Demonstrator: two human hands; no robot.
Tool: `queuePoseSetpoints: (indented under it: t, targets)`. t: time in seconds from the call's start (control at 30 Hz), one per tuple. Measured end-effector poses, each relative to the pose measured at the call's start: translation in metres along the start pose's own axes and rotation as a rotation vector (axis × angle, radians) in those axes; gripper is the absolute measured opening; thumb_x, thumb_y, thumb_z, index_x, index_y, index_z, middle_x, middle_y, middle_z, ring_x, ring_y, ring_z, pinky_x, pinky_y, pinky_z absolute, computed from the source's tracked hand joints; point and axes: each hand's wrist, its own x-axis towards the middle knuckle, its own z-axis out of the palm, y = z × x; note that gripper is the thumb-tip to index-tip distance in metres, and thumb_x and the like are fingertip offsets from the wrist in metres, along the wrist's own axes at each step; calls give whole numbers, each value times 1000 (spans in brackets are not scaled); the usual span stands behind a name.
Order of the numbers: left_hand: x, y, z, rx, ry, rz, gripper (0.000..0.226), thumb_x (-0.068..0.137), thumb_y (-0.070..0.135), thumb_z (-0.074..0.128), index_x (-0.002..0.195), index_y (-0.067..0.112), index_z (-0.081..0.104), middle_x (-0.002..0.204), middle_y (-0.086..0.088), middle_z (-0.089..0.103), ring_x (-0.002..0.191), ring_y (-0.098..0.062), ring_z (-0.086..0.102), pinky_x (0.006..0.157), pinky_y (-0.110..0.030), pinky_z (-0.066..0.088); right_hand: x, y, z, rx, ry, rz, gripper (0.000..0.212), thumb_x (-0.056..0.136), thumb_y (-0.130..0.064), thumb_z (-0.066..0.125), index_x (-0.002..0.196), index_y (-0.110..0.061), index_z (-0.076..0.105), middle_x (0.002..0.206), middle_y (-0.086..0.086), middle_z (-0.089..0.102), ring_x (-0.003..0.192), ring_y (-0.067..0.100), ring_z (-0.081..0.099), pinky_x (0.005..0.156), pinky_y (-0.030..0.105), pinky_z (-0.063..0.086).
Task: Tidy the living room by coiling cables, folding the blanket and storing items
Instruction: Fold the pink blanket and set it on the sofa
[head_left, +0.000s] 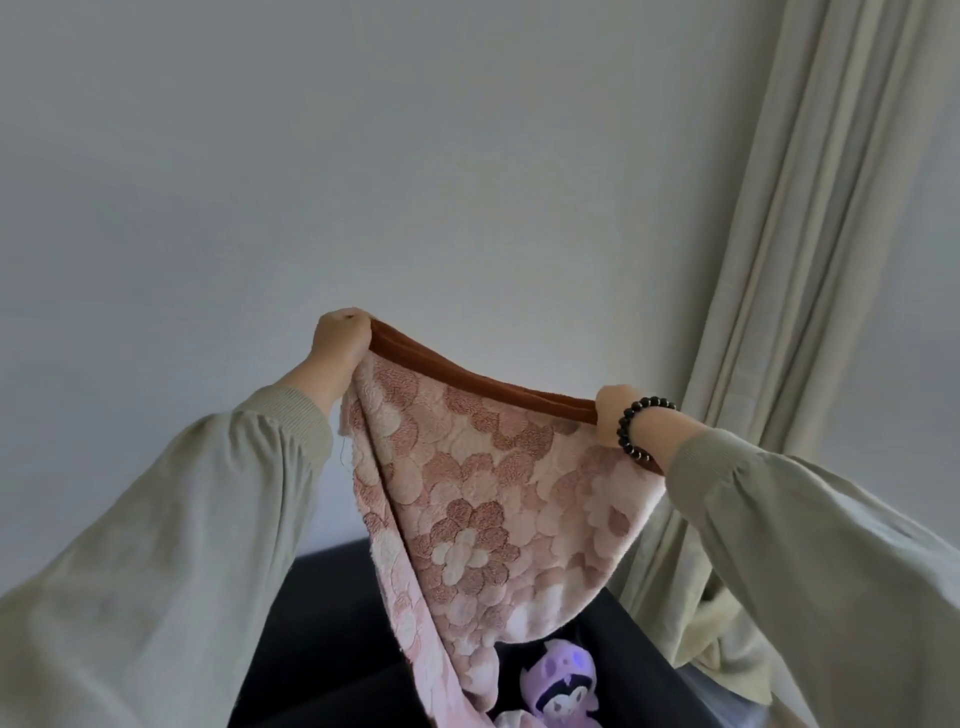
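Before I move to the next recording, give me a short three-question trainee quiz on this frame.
1. True or false: the left hand and right hand both grip the blanket by its brown edge.
2. The bead bracelet sits on: A) the left wrist B) the right wrist C) neither.
3. Fill in: under the hanging blanket, a purple ____ lies on the dark sofa.
Key: 1 true; 2 B; 3 plush toy.

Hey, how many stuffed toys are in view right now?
1: a purple stuffed toy on the dark sofa at the bottom of the picture, just right of the hanging blanket. The blanket may hide others.
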Motion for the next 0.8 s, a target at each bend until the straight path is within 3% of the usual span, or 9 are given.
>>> queuePoseSetpoints:
  t: [0.17, 0.23, 0.3, 0.33, 0.4, 0.47, 0.53, 0.63, 0.8]
  targets:
    - [-10, 1, -3, 217, -358, 30, 26, 89, 8, 52, 65, 12, 62, 75, -5, 59, 80, -22, 55, 67, -26, 44, -3, 15, -9, 360, 272, 187, 6, 92, -6, 45, 94, -10, 41, 77, 6, 53, 59, 19, 47, 52, 29, 38]
    - [-15, 6, -5, 256, -531, 11, 35, 86, 48, 63, 78, 14, 67, 85, -6, 66, 87, -23, 61, 73, -28, 48, -5, 18, -14, 370, 328, 198, 19, 92, 2, 36, 107, -10, 36, 76, 9, 52, 64, 24, 50, 58, 33, 40]
    - [-17, 15, -6, 370, -738, 25, 82, 48, 85, 67, 99, 20, 69, 102, -3, 67, 98, -19, 63, 83, -29, 50, -8, 20, -21, 282, 333, 227, 22, 92, 3, 34, 109, -7, 46, 90, 12, 60, 72, 26, 51, 62, 33, 42]
    - [-16, 20, -6, 515, -825, 38, 97, 39, 86, 69, 113, 24, 64, 113, 1, 63, 107, -18, 59, 89, -30, 48, -10, 20, -25, 232, 327, 252, 21, 92, 2, 36, 103, -5, 53, 96, 12, 62, 73, 26, 50, 63, 32, 43]
    - [-20, 29, -6, 934, -917, 54, 88, 60, 64, 79, 134, 29, 48, 126, 5, 49, 121, -19, 48, 98, -34, 45, -13, 22, -33, 185, 329, 295, 19, 91, 2, 39, 89, -6, 56, 95, 11, 63, 72, 26, 52, 63, 31, 44]
    - [-13, 31, -5, 1239, -822, 165, 51, 77, 32, 79, 121, 24, 55, 113, 5, 53, 106, -18, 55, 90, -32, 50, -12, 23, -39, 220, 339, 322, 18, 91, 0, 40, 84, -7, 55, 90, 10, 62, 71, 26, 52, 61, 30, 44]
    - [-10, 36, -5, 1302, -540, 280, 7, 83, 14, 65, 86, 13, 59, 85, -2, 58, 79, -20, 56, 70, -34, 51, -10, 23, -50, 338, 364, 346, 17, 92, -5, 40, 81, -8, 52, 92, 11, 63, 73, 27, 53, 63, 30, 44]
    - [-2, 51, -7, 1041, -103, 239, 10, 82, 8, 54, 73, 10, 52, 76, -7, 55, 78, -28, 57, 67, -31, 46, -4, 21, -79, 636, 447, 398, 20, 96, -11, 41, 92, -3, 59, 102, 17, 63, 87, 33, 60, 66, 31, 42]
    - [28, 102, -20, 553, 216, 212, 17, 86, 7, 52, 97, 8, 65, 104, -16, 66, 99, -37, 62, 78, -34, 46, 2, 14, -148, 1092, 706, 424, 22, 93, -5, 40, 101, 2, 59, 105, 20, 62, 98, 35, 60, 67, 31, 39]
